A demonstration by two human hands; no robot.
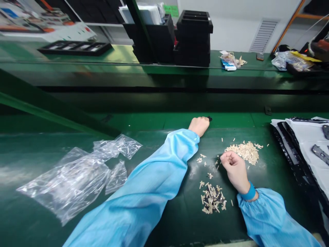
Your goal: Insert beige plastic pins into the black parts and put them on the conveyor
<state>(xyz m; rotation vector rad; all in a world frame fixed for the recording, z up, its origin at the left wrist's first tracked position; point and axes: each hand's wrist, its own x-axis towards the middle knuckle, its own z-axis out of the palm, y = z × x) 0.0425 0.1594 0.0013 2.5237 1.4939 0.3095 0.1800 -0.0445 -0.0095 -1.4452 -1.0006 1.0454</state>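
My left hand (pixel 199 126) reaches far across the green bench, its fingers curled closed. A small black piece (pixel 210 119) pokes out at its fingertips; its kind I cannot make out. My right hand (pixel 234 170), with a blue band (pixel 250 192) at the wrist, is pinched closed beside a pile of small cream-coloured pieces (pixel 247 152). Anything between those fingertips is too small to name. Nearer to me lies a second heap of small cream and black pieces (pixel 212 199). A few loose bits (pixel 201 158) are scattered between my hands.
Clear plastic bags (pixel 74 176) lie at the left. White and black packaging sheets (pixel 305 147) with dark parts on top are at the right. Black trays (pixel 193 37) stand on the rear shelf. A green post (pixel 59 103) slants across the left side.
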